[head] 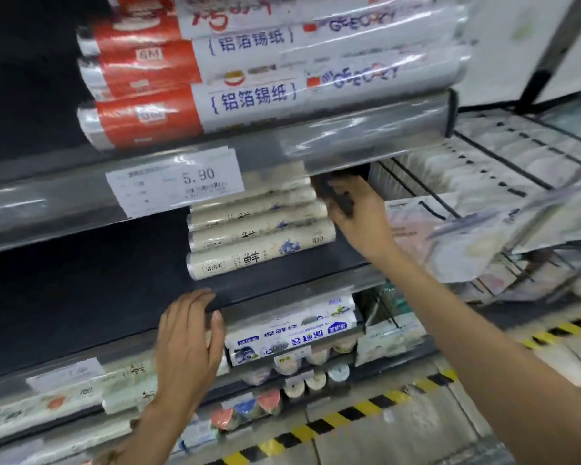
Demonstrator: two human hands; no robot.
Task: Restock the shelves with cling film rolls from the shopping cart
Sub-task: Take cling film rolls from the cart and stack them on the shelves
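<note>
Several cream cling film rolls [260, 236] lie stacked lengthwise on the dark middle shelf [81, 280]. My right hand [359, 216] reaches in at the right end of the stack, and its fingers press against the ends of the upper rolls; the fingertips are blurred and in shadow. My left hand [188, 333] is lower, its fingers straight and together, resting on the shelf's front rail just below the stack. It holds nothing. The wire shopping cart [490, 162] stands to the right with plastic-wrapped packs in it.
Red-and-white foil rolls [249, 92] fill the shelf above, over a price tag reading 5.90 [175, 181]. Blue-and-white rolls [289, 330] and small rolls sit on the shelves below. Yellow-and-black tape [349, 414] runs along the floor. The middle shelf's left part is bare.
</note>
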